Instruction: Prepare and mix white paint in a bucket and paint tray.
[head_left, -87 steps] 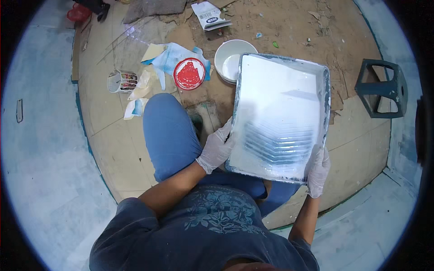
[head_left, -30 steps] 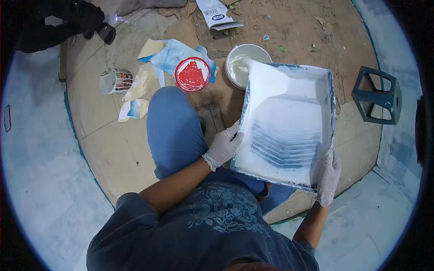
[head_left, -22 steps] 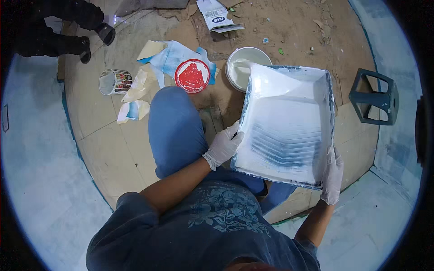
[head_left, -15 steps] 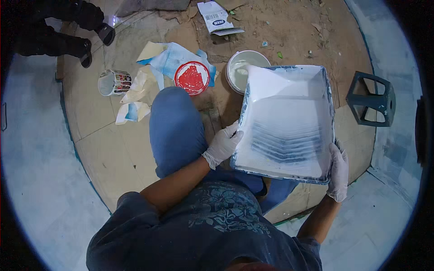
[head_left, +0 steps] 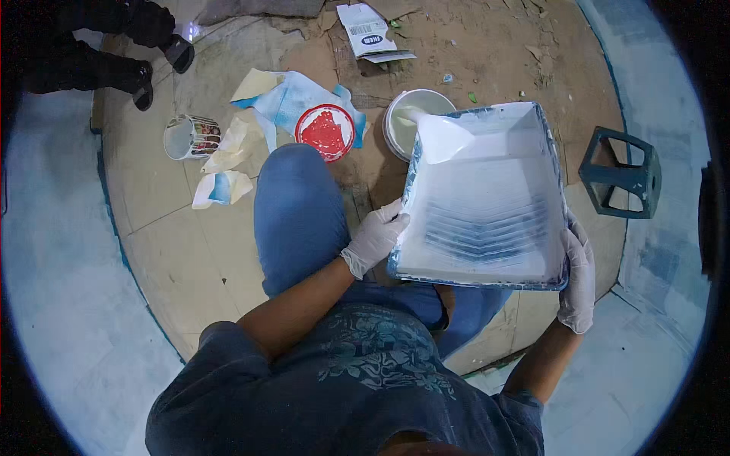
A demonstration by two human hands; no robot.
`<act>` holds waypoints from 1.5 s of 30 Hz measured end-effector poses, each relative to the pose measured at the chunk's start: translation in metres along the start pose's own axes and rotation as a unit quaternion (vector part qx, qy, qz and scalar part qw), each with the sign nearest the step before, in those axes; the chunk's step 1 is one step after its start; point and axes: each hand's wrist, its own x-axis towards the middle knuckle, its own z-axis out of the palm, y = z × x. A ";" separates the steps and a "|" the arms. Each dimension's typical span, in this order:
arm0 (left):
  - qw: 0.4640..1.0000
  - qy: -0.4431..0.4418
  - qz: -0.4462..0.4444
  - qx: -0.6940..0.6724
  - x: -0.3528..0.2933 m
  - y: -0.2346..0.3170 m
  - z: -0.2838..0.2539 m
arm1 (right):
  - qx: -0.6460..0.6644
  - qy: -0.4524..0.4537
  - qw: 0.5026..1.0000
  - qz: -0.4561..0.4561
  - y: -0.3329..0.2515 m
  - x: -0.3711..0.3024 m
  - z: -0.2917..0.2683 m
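Hands (head_left: pixel 376 239) (head_left: pixel 579 277) hold tray (head_left: pixel 479 284); paint (head_left: pixel 443 138) apparently runs into bucket (head_left: pixel 427 99).

You have two gloved hands (head_left: pixel 376 242), one paint tray (head_left: pixel 487 228), one white bucket (head_left: pixel 391 143), one lid (head_left: pixel 325 133), one stool (head_left: pixel 620 176), one tub (head_left: pixel 208 138).

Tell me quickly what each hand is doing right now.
Left hand: holding the rectangular, blue-rimmed, white-coated paint tray by its left edge.
Right hand: holding that tray's right edge.

Patchy walls (head_left: pixel 65 243) and paint tray (head_left: pixel 550 152) show a room being painted.
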 end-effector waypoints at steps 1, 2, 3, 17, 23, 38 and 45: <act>1.000 0.000 0.000 0.000 0.001 0.000 -0.002 | 0.000 0.000 1.000 0.000 -0.002 0.001 0.000; 1.000 -0.005 -0.008 0.003 0.002 -0.001 -0.005 | -0.018 -0.008 1.000 -0.009 -0.003 0.002 0.000; 1.000 -0.010 -0.016 0.006 0.004 -0.001 -0.006 | -0.035 -0.017 0.999 -0.018 -0.005 0.003 0.001; 0.963 0.001 -0.104 -0.250 0.008 0.024 -0.016 | 0.130 -0.008 0.988 -0.080 -0.041 0.016 0.064; 0.944 -0.026 -0.138 -0.299 0.013 0.026 -0.024 | 0.059 -0.022 0.990 -0.125 -0.049 0.029 0.089; 0.876 0.002 -0.223 -0.427 0.008 0.052 -0.024 | 0.028 -0.160 0.950 -0.267 -0.072 0.063 0.146; 0.879 -0.038 -0.191 -0.434 0.011 0.030 -0.029 | 0.043 -0.187 0.949 -0.249 -0.075 0.069 0.154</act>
